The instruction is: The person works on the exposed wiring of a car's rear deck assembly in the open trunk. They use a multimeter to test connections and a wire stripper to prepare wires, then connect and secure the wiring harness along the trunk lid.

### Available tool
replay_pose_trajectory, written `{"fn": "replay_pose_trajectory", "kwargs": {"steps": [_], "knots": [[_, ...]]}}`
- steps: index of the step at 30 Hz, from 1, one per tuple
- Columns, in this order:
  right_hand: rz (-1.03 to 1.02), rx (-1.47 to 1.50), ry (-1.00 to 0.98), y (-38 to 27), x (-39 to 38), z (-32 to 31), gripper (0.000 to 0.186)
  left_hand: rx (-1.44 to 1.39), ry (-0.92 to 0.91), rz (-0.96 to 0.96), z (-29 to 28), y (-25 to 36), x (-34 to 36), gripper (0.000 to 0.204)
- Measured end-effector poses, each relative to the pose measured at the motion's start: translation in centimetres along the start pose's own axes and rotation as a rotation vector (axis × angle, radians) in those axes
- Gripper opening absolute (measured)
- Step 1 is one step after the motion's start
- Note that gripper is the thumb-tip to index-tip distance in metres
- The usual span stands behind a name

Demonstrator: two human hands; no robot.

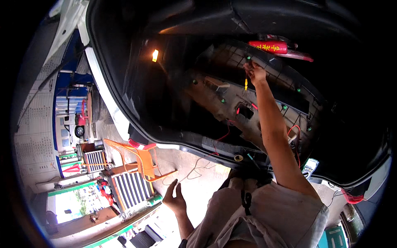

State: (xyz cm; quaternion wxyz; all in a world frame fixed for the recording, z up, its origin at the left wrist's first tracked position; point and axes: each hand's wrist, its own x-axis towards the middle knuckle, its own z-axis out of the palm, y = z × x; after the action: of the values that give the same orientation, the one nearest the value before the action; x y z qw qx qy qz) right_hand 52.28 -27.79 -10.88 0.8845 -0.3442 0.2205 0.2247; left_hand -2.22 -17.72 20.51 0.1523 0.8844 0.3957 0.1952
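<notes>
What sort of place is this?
Likely a car repair workshop: there's an open, black-lined car trunk, a grey panel dotted with green clips inside it, and a white handheld meter with a screen near its edge.

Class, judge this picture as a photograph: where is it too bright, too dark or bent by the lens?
Head view: the lit trunk lamp is a hot spot, and the floor near the left hand is washed out; head view: the trunk's dark lining loses detail in shadow; head view: the white wall panel curves along the left rim, and the corners are black.
</notes>
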Motion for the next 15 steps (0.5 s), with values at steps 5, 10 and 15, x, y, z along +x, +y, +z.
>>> {"fn": "replay_pose_trajectory", "kwargs": {"steps": [5,10,15], "knots": [[-0.478,-0.223,0.035,-0.2,-7.2,-0.5,0.026,-0.420,0.110,-0.119,0.7,0.5,4.4,0.016],[-1.203,-1.043,0.076,-1.1,-23.2,2.5,0.013,-0.839,-0.055,0.027,3.3,2.0,11.5,0.015],[-1.320,-1.166,-0.144,-3.1,-33.8,6.6,0.017,-1.183,-0.385,0.211,9.4,8.4,15.1,0.048]]}}
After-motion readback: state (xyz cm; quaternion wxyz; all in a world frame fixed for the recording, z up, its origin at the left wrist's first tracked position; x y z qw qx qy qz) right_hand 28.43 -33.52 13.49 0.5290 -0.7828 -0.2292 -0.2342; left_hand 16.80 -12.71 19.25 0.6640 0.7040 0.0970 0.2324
